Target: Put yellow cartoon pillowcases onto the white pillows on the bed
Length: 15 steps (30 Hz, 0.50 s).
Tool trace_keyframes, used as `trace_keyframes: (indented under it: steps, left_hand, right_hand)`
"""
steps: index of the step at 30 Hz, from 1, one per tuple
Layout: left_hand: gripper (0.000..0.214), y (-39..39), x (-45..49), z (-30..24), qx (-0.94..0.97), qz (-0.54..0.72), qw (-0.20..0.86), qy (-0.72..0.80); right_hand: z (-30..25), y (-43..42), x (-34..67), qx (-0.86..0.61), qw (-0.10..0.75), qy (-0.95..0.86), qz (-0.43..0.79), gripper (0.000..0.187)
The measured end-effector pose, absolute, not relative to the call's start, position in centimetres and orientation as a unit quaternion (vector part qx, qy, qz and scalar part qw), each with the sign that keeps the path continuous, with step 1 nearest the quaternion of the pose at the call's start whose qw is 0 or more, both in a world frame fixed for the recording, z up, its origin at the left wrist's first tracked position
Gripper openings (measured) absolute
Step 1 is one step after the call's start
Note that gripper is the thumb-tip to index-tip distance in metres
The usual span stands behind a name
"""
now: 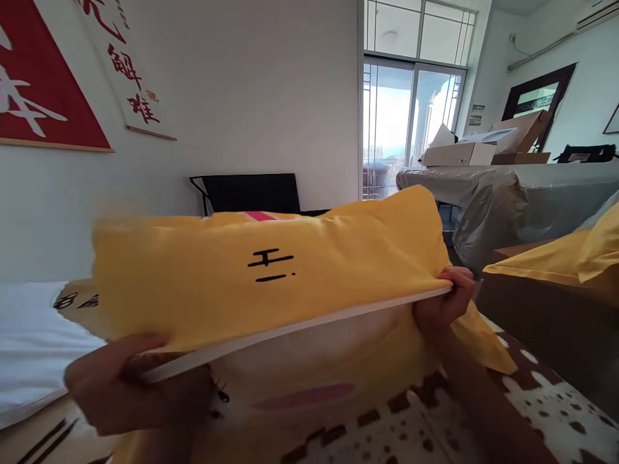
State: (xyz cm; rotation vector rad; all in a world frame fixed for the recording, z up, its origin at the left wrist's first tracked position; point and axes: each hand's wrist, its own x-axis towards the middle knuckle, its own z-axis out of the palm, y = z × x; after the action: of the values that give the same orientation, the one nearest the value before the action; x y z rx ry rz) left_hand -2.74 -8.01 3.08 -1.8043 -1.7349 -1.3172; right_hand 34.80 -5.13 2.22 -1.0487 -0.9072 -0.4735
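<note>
A yellow pillowcase [319,270] with black printed marks is stretched across in front of me, its white-edged hem towards me. My left hand [130,386] is closed on the hem's left end, slightly blurred. At the right end, my right hand [447,303] pinches the same edge between thumb and fingers. Below the hem, more yellow cloth shows a pink patch and small black printed lines, partly in shadow. The pillowcase's left side is smeared by motion.
Under my arms lies a brown and white patterned sheet [546,386]. White bedding [39,341] is at the left. More yellow cloth [556,258] lies at the right. Behind are a black chair back [251,193] and a plastic-covered piece of furniture [503,200] bearing cardboard boxes [459,154].
</note>
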Motion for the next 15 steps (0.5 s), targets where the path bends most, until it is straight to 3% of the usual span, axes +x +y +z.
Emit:
trace_keyframes:
  steps: [8, 15]
  left_hand:
    - [0.025, -7.4, -2.8, 6.4, -0.720, -0.360, 0.081, -0.587]
    - [0.032, -8.1, -4.3, 7.2, -0.800, -0.243, -0.088, -0.542]
  right_hand:
    - [1.6, -2.9, 37.1, -0.431, 0.598, -0.668, -0.100, 0.020]
    - [4.1, -3.7, 39.5, -0.433, 0.434, -0.790, 0.010, 0.015]
